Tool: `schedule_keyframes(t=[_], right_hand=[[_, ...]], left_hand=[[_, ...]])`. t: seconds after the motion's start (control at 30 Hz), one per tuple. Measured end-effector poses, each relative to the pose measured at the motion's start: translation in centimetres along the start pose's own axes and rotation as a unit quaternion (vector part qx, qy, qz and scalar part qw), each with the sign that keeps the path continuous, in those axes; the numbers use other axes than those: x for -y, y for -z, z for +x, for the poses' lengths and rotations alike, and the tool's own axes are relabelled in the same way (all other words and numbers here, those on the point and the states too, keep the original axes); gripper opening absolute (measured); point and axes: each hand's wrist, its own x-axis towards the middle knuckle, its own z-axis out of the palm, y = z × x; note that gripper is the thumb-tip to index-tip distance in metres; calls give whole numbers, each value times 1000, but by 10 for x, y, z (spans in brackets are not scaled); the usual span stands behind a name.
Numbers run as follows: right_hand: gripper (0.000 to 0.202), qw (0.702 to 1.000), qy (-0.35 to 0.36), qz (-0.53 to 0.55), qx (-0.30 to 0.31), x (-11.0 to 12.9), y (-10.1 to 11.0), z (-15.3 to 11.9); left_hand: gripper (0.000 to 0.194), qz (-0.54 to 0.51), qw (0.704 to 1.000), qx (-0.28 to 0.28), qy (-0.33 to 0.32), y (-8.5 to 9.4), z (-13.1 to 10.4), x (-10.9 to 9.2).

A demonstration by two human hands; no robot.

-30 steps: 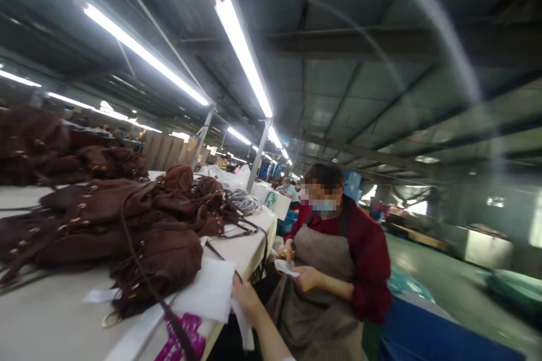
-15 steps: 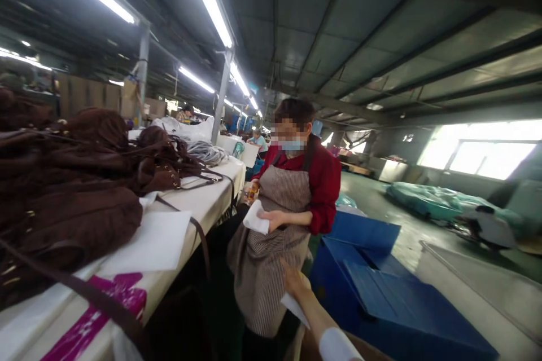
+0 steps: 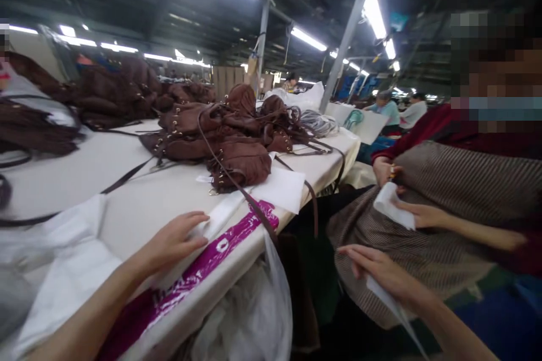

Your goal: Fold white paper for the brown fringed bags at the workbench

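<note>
My left hand (image 3: 180, 240) reaches over the table edge, fingers stretched forward and thumb apart, with no object visible in it. It is beside a purple plastic strip (image 3: 212, 256) and a white sheet-like strip (image 3: 226, 214). On the right, my right hand (image 3: 383, 273) has a thin white sheet (image 3: 392, 302) in its grip, hanging below the palm; whether it is paper or cloth I cannot tell. Just beyond it, a co-worker's hand (image 3: 423, 215) holds a folded white piece (image 3: 392, 208). Brown bags (image 3: 241, 163) with straps and metal rings lie heaped past my left hand.
The long table (image 3: 139, 180) carries more brown bags (image 3: 118, 87), white sheeting (image 3: 76, 254) and a grey bundle (image 3: 319, 123). A co-worker in a striped apron (image 3: 474, 180) is close on my right. Clear plastic (image 3: 245, 316) hangs below the table edge.
My view has swung left toward the table, so the co-worker now appears farther right and closer. My left hand has come into view. My right hand still has the white sheet.
</note>
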Motion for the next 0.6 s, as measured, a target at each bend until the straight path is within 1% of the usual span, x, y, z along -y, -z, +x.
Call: schedule_keyframes(t=[0.03,0.07,0.13,0.17,0.27,0.33,0.4,0.47,0.53,0.57,0.6], right_hand=[[44,995,28,59,70,17,-12,-11],[53,986,46,115,113,33,-26,-24],[59,972,69,170,149,62,-57,-49],[60,967,74,190,154,75,-72,-59],[61,960,97,225,135,104,-109,-84],[63,958,118,233,113,119,-127,-97],[64,955,137,249,84,133,-142,-109],[63,949,153,272,50,146,-156,-124],[62,946,164,279,19,158,-173,-143],[62,947,169,272,9,163,-183,-153],[62,949,173,264,7,166,-192,-163]], left_hand=[[57,-14,1000,-18,-8,3,2,-8],[54,-29,999,-40,-22,7,3,-16],[49,-64,994,-73,-55,17,3,-33],[47,-86,991,-78,-67,23,1,-42],[41,-150,983,-54,-92,43,-14,-69],[37,-166,980,-40,-106,53,-35,-87],[36,-177,979,-21,-95,57,-65,-102],[37,-206,977,8,-52,50,-102,-112],[37,-266,963,40,13,32,-139,-116],[38,-316,946,64,35,20,-156,-115],[40,-384,919,70,56,7,-172,-113]])
